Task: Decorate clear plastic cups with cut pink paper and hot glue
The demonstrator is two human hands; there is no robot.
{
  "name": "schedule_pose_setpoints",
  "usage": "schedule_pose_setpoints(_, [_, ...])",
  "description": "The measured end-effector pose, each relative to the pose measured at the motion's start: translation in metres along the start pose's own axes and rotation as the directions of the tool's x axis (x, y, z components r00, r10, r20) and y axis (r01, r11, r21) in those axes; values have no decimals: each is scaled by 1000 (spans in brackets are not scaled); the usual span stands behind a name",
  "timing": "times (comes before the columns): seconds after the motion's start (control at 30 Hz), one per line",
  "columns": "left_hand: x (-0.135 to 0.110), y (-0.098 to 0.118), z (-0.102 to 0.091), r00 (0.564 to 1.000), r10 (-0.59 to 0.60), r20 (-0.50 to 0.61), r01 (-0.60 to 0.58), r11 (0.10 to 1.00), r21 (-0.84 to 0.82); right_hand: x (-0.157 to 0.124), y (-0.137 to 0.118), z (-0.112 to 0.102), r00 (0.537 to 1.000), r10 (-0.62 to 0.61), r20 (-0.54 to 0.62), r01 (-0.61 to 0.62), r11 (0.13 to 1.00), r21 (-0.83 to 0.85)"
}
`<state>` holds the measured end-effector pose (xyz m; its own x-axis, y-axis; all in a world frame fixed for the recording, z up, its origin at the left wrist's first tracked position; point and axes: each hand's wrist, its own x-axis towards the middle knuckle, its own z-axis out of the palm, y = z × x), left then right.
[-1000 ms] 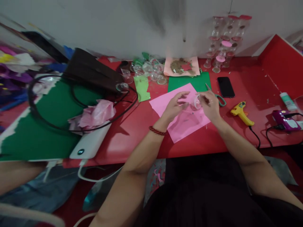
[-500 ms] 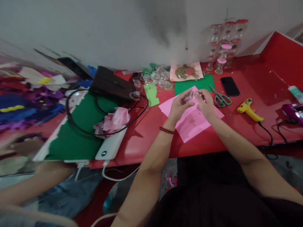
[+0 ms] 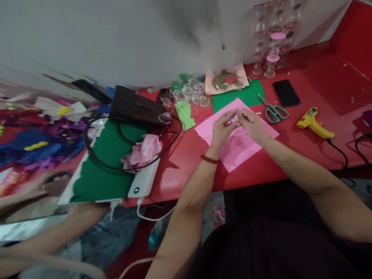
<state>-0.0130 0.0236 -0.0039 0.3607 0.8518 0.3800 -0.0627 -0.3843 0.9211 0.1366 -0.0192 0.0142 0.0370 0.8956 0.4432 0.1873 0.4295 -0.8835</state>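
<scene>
A small clear plastic cup (image 3: 235, 117) is held between both hands above a pink sheet of paper (image 3: 236, 149). My left hand (image 3: 223, 130) curls round its left side, thumb below and fingers above. From the right, my right hand (image 3: 252, 123) closes its fingertips at the cup's edge, which they partly cover. Dark specks lie on the pink sheet. Green-handled scissors (image 3: 275, 112) lie just right of it, and a green sheet (image 3: 229, 101) lies behind.
Clear cups (image 3: 193, 91) cluster at the back, left of stacked hourglass shapes (image 3: 271, 50). A phone (image 3: 286, 93) and yellow glue gun (image 3: 315, 124) lie right. A cable loop, dark case (image 3: 136, 106) and white power bank (image 3: 144, 178) stand left, near another person's arm (image 3: 66, 228).
My view has shifted, so the wall things sit higher. The right fingertips have drawn closer in on the cup, and both hands stay over the pink sheet.
</scene>
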Motion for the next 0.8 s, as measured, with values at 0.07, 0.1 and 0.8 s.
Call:
schedule_pose_setpoints(0.07, [-1, 0, 2, 1000, -2, -5, 2, 1000, 7, -1, 1, 1, 1000, -6, -13, 6, 1000, -23])
schedule_pose_setpoints(0.1, [-2, 0, 3, 1000, -1, -10, 1, 1000, -3, -2, 1, 1, 1000, -16, -22, 15, 999, -29])
schedule_pose_setpoints(0.8, [-3, -1, 1, 999, -22, -37, 22, 1000, -10, -1, -12, -4, 997, -67, -44, 60, 988, -140])
